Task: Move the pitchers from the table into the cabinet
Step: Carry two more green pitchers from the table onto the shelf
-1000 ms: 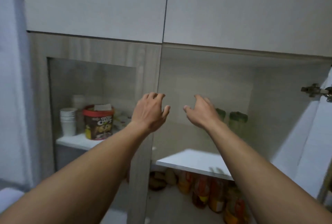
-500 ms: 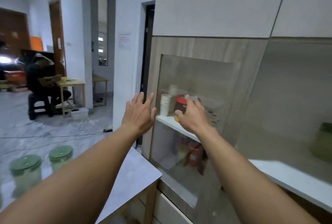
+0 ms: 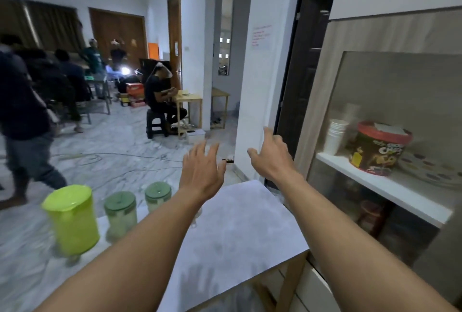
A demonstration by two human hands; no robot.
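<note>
A lime-green pitcher (image 3: 71, 219) stands on the white table (image 3: 240, 231) at the left. To its right stand two clear pitchers with dark green lids, one (image 3: 120, 213) and the other (image 3: 158, 195). My left hand (image 3: 201, 170) hovers empty, fingers spread, above the table just right of them. My right hand (image 3: 271, 158) is raised with its fingers apart, holding nothing, between the table and the cabinet (image 3: 375, 36) on the right.
Behind the cabinet's glass door, a shelf (image 3: 380, 183) holds stacked white cups (image 3: 335, 136) and a red-lidded tub (image 3: 380, 148). A dark doorway sits left of the cabinet. A person sits on a stool at a small wooden table; others stand at the far left.
The view has swung left, away from the open cabinet shelf toward the table. Both hands have come down and left with it, still empty. Three pitchers on the table are now in view.
</note>
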